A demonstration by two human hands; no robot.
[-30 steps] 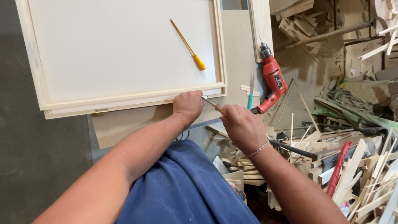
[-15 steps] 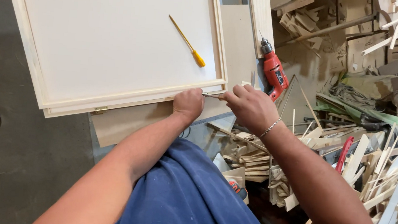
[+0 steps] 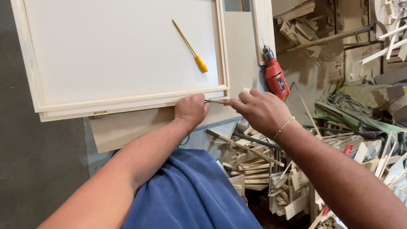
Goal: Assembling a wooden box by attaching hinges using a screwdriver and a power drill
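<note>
L hand (image 3: pixel 190 109) fisted on frame (image 3: pixel 131 99) edge, steadying; R hand (image 3: pixel 259 109) pinches thin tool (image 3: pixel 216 101) at corner. Drill (image 3: pixel 275 76), screwdriver (image 3: pixel 190 47) parked nearby.

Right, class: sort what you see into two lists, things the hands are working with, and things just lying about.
In use:
left hand, at the frame's near edge
right hand, gripping the thin metal tool
framed white panel

Lying about:
yellow-handled screwdriver on the panel
red drill
wood offcuts
</note>
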